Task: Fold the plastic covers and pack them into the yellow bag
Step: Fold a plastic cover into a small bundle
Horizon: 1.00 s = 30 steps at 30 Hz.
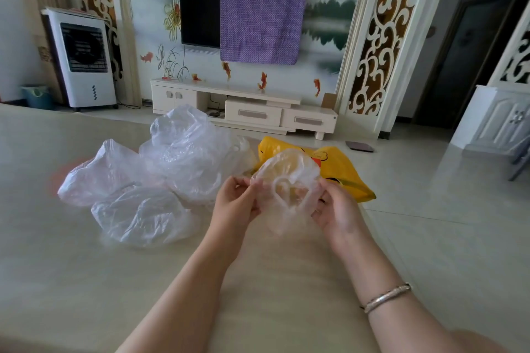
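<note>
The left hand (233, 200) and right hand (334, 209) pinched 1 clear plastic cover (286, 180) between them. The yellow bag (341, 169) lay just behind on the table (71, 281).

What you can't really make out here

The yellow bag (341, 169) is partly hidden behind the small clear plastic cover (286, 180) held up in front of it, so its print only shows in bits. The fingertips of the left hand (233, 203) and right hand (338, 213) disappear behind that cover's crinkled film, so the exact grip is hard to read. Both forearms run off the bottom edge. The TV (199, 6) is half covered by a purple cloth (262, 18). The worktop (71, 281) is cut off left and bottom. Something reddish under the leftmost loose cover (100, 175) is too blurry to identify.
</note>
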Motion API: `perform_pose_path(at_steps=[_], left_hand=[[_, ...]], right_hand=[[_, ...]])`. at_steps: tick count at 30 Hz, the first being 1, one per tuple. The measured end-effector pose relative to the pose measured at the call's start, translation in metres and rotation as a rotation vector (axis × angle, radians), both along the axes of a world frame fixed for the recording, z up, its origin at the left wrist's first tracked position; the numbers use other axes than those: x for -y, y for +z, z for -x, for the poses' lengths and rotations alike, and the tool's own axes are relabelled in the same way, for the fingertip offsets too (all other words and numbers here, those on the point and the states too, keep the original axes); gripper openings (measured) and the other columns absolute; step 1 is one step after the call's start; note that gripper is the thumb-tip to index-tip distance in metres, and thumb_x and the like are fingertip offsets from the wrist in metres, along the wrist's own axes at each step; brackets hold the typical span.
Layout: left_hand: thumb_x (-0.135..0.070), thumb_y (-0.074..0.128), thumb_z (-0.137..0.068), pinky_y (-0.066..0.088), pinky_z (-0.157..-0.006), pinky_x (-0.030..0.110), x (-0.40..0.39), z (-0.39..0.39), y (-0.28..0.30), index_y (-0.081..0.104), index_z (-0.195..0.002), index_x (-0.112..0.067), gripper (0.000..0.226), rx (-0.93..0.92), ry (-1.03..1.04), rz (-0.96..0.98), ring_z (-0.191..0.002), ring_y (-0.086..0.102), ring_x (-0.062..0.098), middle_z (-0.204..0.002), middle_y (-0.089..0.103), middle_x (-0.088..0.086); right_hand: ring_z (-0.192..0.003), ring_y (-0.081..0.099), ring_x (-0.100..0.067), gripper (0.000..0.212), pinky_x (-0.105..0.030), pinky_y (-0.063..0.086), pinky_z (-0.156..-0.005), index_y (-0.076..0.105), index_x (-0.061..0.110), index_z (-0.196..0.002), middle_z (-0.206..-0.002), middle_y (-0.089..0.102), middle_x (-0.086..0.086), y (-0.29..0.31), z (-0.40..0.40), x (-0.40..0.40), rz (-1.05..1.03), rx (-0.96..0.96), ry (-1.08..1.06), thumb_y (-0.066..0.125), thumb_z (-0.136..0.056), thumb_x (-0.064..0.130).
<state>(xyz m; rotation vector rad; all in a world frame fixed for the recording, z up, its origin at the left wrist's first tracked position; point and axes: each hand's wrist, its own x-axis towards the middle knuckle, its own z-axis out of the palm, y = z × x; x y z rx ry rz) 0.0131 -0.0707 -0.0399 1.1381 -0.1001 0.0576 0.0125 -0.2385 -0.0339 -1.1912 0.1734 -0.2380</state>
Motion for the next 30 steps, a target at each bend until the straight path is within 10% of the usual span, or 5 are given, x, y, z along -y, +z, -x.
perform_pose_path(at_steps=[6, 13, 18, 25, 30], left_hand=[[-0.02, 0.06, -0.092, 0.049, -0.05, 0.028, 0.0, 0.004, 0.003, 0.051, -0.096, -0.013, 0.012, -0.057, -0.067, -0.133, -0.065, 0.057, 0.016, -0.085, 0.06, 0.004], [-0.077, 0.051, -0.076, 0.055, -0.083, 0.043, -0.008, 0.006, 0.012, 0.069, -0.111, -0.018, 0.071, -0.105, -0.228, -0.227, -0.09, 0.071, 0.024, -0.1, 0.074, 0.007], [-0.022, 0.067, -0.09, 0.057, -0.076, 0.039, -0.005, 0.01, 0.008, 0.067, -0.101, 0.003, 0.028, -0.046, -0.185, -0.369, -0.075, 0.071, 0.025, -0.09, 0.072, 0.024], [-0.021, 0.058, -0.096, 0.053, -0.053, 0.022, -0.01, 0.005, 0.007, 0.058, -0.086, -0.008, 0.016, 0.049, 0.007, -0.07, -0.067, 0.071, 0.019, -0.07, 0.07, 0.011], [-0.021, 0.051, -0.1, 0.051, -0.046, 0.024, -0.009, 0.007, 0.003, 0.062, -0.086, -0.007, 0.022, 0.101, 0.161, -0.275, -0.058, 0.069, 0.021, -0.072, 0.07, 0.017]], right_hand=[[-0.095, 0.065, -0.03, 0.039, -0.037, 0.055, -0.076, 0.059, -0.006, -0.117, -0.116, 0.065, -0.026, 0.003, -0.001, 0.006, 0.096, -0.02, -0.103, 0.051, -0.099, 0.027], [-0.077, 0.068, -0.018, 0.009, -0.028, 0.055, -0.066, 0.067, 0.013, -0.091, -0.086, 0.073, -0.004, 0.011, 0.018, -0.001, 0.429, 0.078, 0.095, 0.067, -0.09, 0.022], [-0.078, 0.068, -0.008, 0.015, -0.015, 0.052, -0.064, 0.07, 0.012, -0.095, -0.086, 0.074, 0.002, 0.011, 0.02, -0.005, 0.614, 0.095, 0.023, 0.065, -0.091, 0.025], [-0.06, 0.063, -0.001, 0.033, -0.016, 0.044, -0.051, 0.068, 0.018, -0.098, -0.067, 0.069, 0.011, 0.011, 0.017, -0.004, 0.509, -0.185, 0.157, 0.045, -0.1, 0.041], [-0.087, 0.064, -0.021, 0.018, -0.037, 0.058, -0.071, 0.062, 0.014, -0.106, -0.102, 0.067, -0.006, 0.0, 0.009, -0.001, 0.507, -0.202, -0.076, 0.05, -0.1, 0.026]])
